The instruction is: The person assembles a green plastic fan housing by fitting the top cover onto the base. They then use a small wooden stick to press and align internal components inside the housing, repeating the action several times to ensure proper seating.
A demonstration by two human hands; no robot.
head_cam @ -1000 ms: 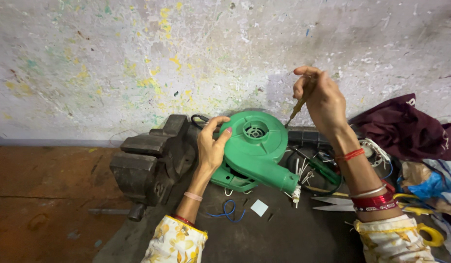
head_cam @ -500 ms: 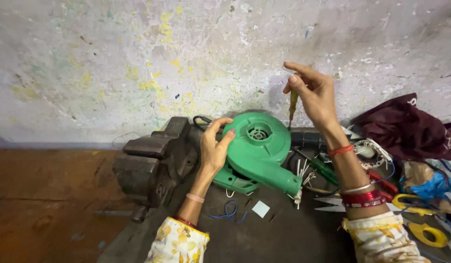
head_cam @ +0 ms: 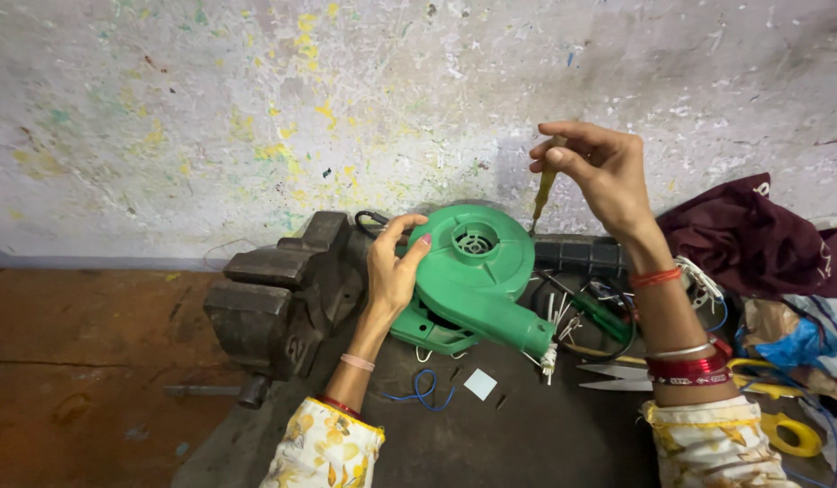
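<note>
A green plastic blower housing (head_cam: 477, 271) with a round grille and a side nozzle lies on the dark bench. My left hand (head_cam: 393, 267) grips its left rim. My right hand (head_cam: 599, 172) is raised above the housing's right side, pinching the top of a thin yellowish screwdriver (head_cam: 545, 185) that hangs tip down just above the housing's upper right edge.
A heavy iron vise (head_cam: 278, 298) stands left of the blower. A dark red cloth (head_cam: 752, 239) lies at right, with scissors (head_cam: 617, 378), a green-handled tool (head_cam: 603, 314), loose wires (head_cam: 423, 390) and a small white square (head_cam: 480, 383) nearby. A paint-flecked wall (head_cam: 256, 108) is behind.
My right hand has moved slightly left and down with the screwdriver, bringing its tip closer to the housing. My left hand has stayed on the housing.
</note>
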